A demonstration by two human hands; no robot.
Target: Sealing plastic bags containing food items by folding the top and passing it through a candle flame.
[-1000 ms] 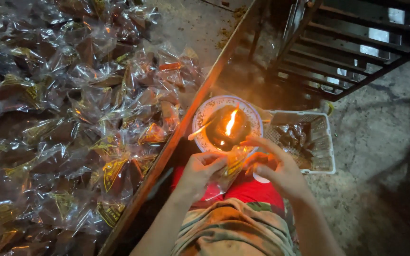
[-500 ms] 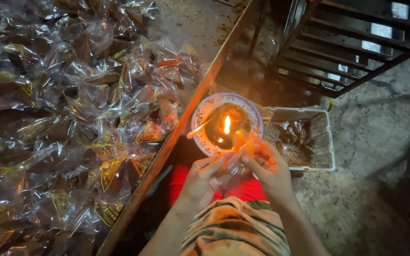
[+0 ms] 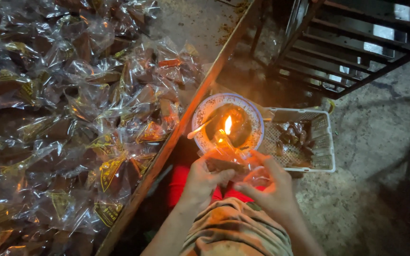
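My left hand (image 3: pixel 204 178) and my right hand (image 3: pixel 267 186) together pinch a small clear plastic packet (image 3: pixel 227 159) with a dark brown piece inside. The packet's upper end sits at the flame (image 3: pixel 228 125) of a small lamp standing in a patterned round plate (image 3: pixel 205 110). A thin pale stick (image 3: pixel 199 130) leans on the plate's left side. Both hands are just below the plate, fingers closed on the packet's edges.
A large heap of similar clear packets (image 3: pixel 72 118) covers the boarded surface at left, bounded by a wooden edge (image 3: pixel 186 123). A white plastic basket (image 3: pixel 326 142) with a few dark packets stands right of the plate. A dark metal rack (image 3: pixel 352 47) is behind; concrete floor at right.
My hands and the packet have shifted a little lower and left under the plate, and the packet's end now meets the flame. The flame stands straighter than a second ago.
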